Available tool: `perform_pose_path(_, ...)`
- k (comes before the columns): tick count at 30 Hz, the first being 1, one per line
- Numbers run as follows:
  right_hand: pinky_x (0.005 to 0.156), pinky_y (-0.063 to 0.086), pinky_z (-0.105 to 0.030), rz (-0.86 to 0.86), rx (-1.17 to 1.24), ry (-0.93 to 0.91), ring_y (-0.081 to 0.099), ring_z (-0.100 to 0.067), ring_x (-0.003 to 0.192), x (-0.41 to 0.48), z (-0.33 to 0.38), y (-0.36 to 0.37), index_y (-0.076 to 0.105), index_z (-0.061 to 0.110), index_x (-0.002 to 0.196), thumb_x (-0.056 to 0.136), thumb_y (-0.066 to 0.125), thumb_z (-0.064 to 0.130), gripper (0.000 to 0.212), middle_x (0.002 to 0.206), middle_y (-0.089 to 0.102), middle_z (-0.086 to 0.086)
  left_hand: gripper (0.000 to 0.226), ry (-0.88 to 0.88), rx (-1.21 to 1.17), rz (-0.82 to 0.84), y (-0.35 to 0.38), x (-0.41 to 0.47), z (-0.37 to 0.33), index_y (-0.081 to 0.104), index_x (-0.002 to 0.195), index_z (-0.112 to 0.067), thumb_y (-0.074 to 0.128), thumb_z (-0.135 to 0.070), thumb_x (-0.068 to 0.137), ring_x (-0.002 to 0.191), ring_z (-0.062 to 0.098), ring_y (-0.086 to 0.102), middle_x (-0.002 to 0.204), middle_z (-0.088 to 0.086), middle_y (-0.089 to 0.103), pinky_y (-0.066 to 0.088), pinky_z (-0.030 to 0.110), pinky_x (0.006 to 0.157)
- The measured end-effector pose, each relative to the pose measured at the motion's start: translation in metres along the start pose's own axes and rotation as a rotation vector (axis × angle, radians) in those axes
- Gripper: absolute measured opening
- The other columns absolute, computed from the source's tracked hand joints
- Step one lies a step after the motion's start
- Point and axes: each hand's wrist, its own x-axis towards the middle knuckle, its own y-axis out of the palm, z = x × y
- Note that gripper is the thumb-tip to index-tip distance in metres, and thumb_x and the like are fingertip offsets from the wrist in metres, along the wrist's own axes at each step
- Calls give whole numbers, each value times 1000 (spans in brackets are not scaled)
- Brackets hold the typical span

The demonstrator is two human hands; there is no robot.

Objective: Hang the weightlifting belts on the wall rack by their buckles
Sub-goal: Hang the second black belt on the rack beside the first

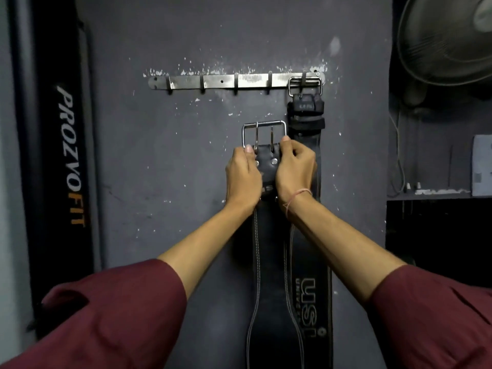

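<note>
1. Far left: tall black padded post (57, 161), upright, lettered "PROZVOFIT" in white and orange down its length.
2. On the dark grey wall (159, 155), chipped with white flecks: flat metal wall rack (213, 81), long axis horizontal, dull and scuffed, small hooks spaced along it.
3. Below the rack's right half: left hand (243, 178) clamped on the left edge of the held belt (269, 262), thumb up against the buckle frame.
4. Held belt vertical, buckle end up, black leather with pale stitching and two rivets, widening toward the bottom.
5. Buckle (264, 134): shiny rectangular steel frame, two prongs, pointing up, well short of the hooks.
6. Right hand (294, 173) clamped on the belt's right edge, thin thread around the wrist.
7. Just beside, partly behind: second belt (316, 166), black, vertical, its buckle (305, 87) over the rightmost hook, apparently caught there; "USI" printed lower down.
8. Upper right corner: round wire-caged fan (447, 38).
</note>
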Motion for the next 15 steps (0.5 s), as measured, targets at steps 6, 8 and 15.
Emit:
perform_pose_path(6, 42, 29, -18, -31, -10, -3, 27, -10, 44, 92, 14, 31, 33, 19, 45, 97, 54, 19, 56, 41, 31, 8, 36, 75, 53, -2, 37, 91, -10, 39, 73, -18, 31, -28, 107, 60, 12, 46, 68, -4, 46, 39, 19, 52)
perform_pose_path(8, 40, 28, -18, -37, 8, 6, 28, -9, 44, 117, 17, 39, 35, 19, 44, 96, 55, 16, 56, 43, 33, 7, 37, 89, 79, 5, 46, 116, -14, 38, 73, -18, 31, -28, 107, 63, 13, 44, 69, -3, 45, 35, 23, 53)
perform_pose_path(15, 52, 35, -25, -55, 17, 108, 51, -20, 56, 168, 25, 56, 59, 5, 60, 92, 60, 16, 34, 56, 52, 0, 41, 92, 233, -14, 69, 169, -22, 44, 74, -8, 30, -25, 108, 80, 24, 47, 83, 10, 54, 29, 28, 67)
